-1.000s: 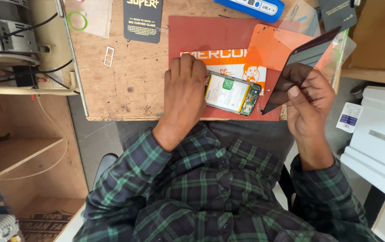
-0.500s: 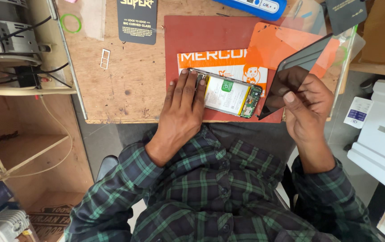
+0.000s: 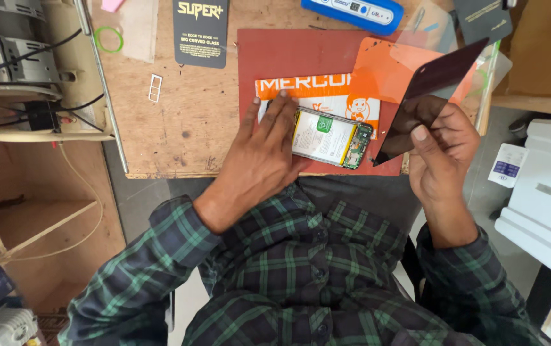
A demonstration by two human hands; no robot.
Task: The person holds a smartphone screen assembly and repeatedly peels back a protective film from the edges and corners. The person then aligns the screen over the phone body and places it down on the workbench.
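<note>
Two hands, one opened phone on the red mat.
Left hand (image 3: pixel 264 150) lies flat, steadying the phone (image 3: pixel 330 138); right hand (image 3: pixel 439 150) pinches a dark glass panel (image 3: pixel 432 90) tilted clear of it.

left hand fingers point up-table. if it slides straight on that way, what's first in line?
The left hand lies flat beside the opened phone, fingertips on the red mat. Straight ahead is the mat's orange-and-white printed patch, then bare mat. Nothing standing shows in that line.
</note>
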